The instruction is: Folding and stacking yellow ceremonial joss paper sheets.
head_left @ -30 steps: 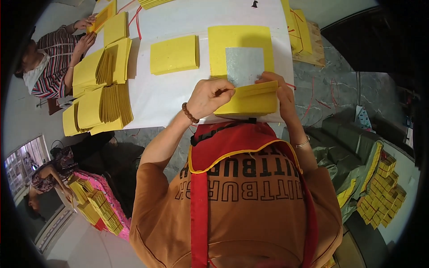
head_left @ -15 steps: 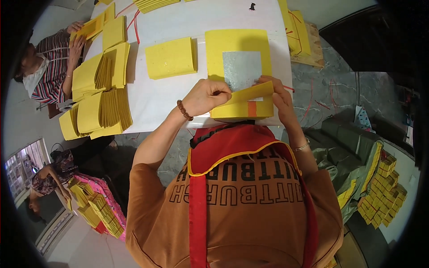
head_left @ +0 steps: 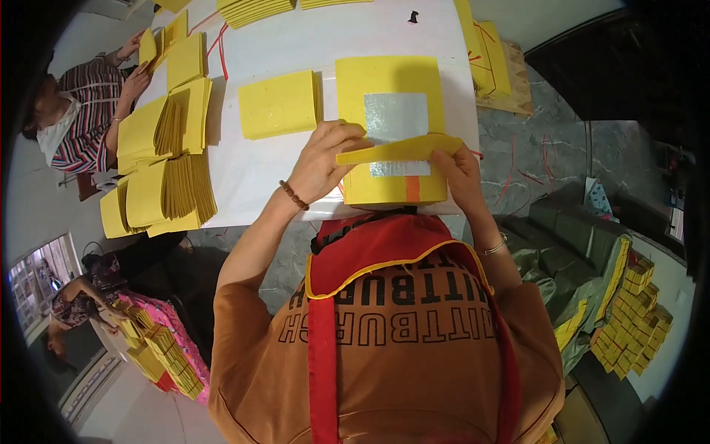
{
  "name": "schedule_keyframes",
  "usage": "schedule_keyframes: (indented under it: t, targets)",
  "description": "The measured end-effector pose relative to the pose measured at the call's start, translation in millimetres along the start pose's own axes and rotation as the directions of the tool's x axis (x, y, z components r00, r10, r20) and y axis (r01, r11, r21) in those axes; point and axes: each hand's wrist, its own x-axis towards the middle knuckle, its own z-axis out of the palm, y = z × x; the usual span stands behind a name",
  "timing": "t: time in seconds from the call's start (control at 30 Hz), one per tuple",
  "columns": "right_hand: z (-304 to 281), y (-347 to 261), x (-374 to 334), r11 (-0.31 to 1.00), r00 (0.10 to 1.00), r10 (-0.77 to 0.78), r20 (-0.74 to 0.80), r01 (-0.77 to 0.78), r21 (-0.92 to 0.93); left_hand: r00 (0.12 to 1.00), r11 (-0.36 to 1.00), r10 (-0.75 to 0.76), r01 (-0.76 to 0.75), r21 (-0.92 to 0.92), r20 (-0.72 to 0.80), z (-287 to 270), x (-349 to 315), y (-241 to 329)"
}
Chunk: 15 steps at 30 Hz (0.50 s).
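A stack of yellow paper sheets (head_left: 384,74) lies in front of me at the table's near edge. Its top face carries a silver foil square (head_left: 396,115) and a small orange strip (head_left: 412,189). Across the foil runs a folded yellow paper sheet (head_left: 399,150), raised off the stack and seen almost edge-on. My left hand (head_left: 325,159) is closed on the sheet's left end, with part of the fingers behind it. At the other end, my right hand (head_left: 462,174) pinches the sheet between thumb and fingers. To the left lies a folded yellow paper bundle (head_left: 279,105).
Folded yellow bundles (head_left: 148,192) fill the left side of the white table (head_left: 229,148). A co-worker in stripes (head_left: 85,129) handles yellow paper there; another person (head_left: 81,292) is at lower left. Tied yellow bundles (head_left: 629,318) are piled at right. Red strings (head_left: 223,52) lie about.
The folded sheet has risen away from the near edge, now lying level across the foil. Both hands shifted with it, the left one slightly outward. The co-worker's paper has also moved.
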Motion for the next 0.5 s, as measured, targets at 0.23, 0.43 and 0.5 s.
schedule_keyframes:
  t: [0.23,0.43,0.5]
  targets:
    - [5,-29,6,0.503,0.787,-0.595,0.164,0.523,-0.688,0.974,0.985,0.152,-0.137,0.101,-0.165,-2,1,-2]
    - [0,-33,-13,0.259,0.723,-0.558,0.408,0.619,-0.742,0.961,0.962,0.240,-0.217,0.166,-0.137,-3,-16,25]
    - [0,-35,-21,0.422,0.801,-0.359,0.479,0.597,-0.682,0.991,0.996,0.082,-0.084,-0.021,-0.104,2,-26,29]
